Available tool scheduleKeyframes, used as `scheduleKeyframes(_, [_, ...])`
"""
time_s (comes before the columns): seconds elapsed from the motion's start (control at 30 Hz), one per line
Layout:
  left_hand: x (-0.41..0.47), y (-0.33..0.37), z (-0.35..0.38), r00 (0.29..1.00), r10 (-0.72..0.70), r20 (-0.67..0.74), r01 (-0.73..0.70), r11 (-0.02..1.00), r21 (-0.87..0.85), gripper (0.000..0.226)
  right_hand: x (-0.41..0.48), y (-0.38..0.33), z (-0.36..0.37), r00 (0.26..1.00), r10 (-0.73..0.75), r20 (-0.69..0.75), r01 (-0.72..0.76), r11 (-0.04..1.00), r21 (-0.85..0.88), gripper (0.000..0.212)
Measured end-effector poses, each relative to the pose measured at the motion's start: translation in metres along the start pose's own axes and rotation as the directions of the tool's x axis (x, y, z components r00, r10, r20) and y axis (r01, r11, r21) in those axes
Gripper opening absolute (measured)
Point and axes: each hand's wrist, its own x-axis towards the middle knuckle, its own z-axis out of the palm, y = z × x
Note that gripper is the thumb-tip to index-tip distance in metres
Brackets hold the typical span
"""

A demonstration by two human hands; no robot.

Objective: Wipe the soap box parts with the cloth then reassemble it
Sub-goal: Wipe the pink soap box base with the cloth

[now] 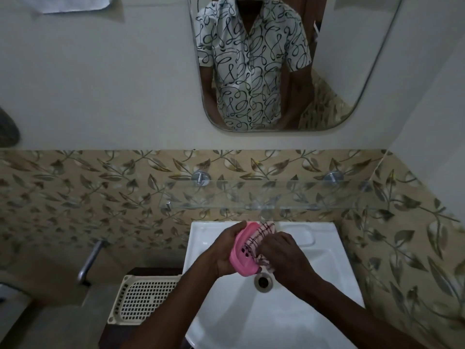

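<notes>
A pink soap box part with small holes is held over the white sink. My left hand grips it from the left, fingers curled round its far edge. My right hand presses a white cloth with dark red checks into the part's inside. The cloth bunches under my right fingers and sticks out at the far end. Other parts of the soap box are not visible.
The sink drain lies just below the hands. A cream perforated tray sits left of the sink on a dark stand. A glass shelf juts from the leaf-patterned tiles above, and a mirror hangs higher. A metal pipe is at left.
</notes>
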Motion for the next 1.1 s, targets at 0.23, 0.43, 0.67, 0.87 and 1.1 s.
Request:
scheduleKeyframes(0.23, [-0.001,0.01,-0.014,0.996,-0.075,-0.055,0.073,0.996,-0.047,0.055,0.009,-0.001,-0.012,0.996,-0.042,-0.083,0.061,0.968,0.243,0.081])
scheduleKeyframes(0.43, [0.005,0.019,-0.011,0.992,-0.129,-0.006,0.129,0.992,-0.007,0.056,0.006,0.005,-0.006,0.995,-0.085,0.05,0.081,0.994,0.07,0.045])
scheduleKeyframes(0.67, [0.004,0.021,-0.008,0.989,-0.15,0.012,0.15,0.989,0.006,0.053,0.011,0.012,-0.015,0.99,-0.143,-0.009,0.141,0.963,0.231,0.027])
scheduleKeyframes(0.87, [0.003,0.026,0.0,0.995,-0.101,-0.011,0.101,0.99,0.096,0.05,0.024,0.015,-0.028,0.988,-0.148,0.044,0.137,0.97,0.202,0.029])
scheduleKeyframes(1.1, [0.005,0.009,0.005,0.996,-0.063,-0.066,0.074,0.982,0.175,0.045,0.014,-0.003,-0.022,0.945,-0.278,0.171,0.235,0.944,0.233,0.027])
